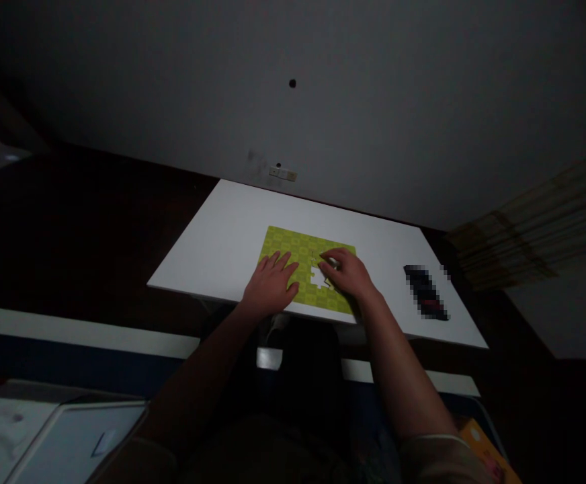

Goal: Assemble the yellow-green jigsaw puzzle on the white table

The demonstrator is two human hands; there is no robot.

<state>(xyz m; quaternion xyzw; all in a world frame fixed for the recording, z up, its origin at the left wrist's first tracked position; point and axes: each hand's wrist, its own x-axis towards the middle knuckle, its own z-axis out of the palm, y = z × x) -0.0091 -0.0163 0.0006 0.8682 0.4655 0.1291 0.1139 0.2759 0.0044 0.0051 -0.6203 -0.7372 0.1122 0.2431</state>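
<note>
A yellow-green checkered jigsaw puzzle [293,252] lies on a white table [212,249], and a white puzzle-shaped gap [318,276] shows the tabletop through it. My left hand [270,286] rests flat on the puzzle's near left part, fingers spread and holding nothing. Beside the gap, my right hand [346,272] curls its fingers onto the puzzle. Those fingers hide whether a loose piece lies under them.
A pixelated black object [426,292] lies at the table's right side. A wall with a small electrical plate [283,173] stands behind the table. A white tablet-like board [74,440] sits low left, and an orange book [487,450] lies low right.
</note>
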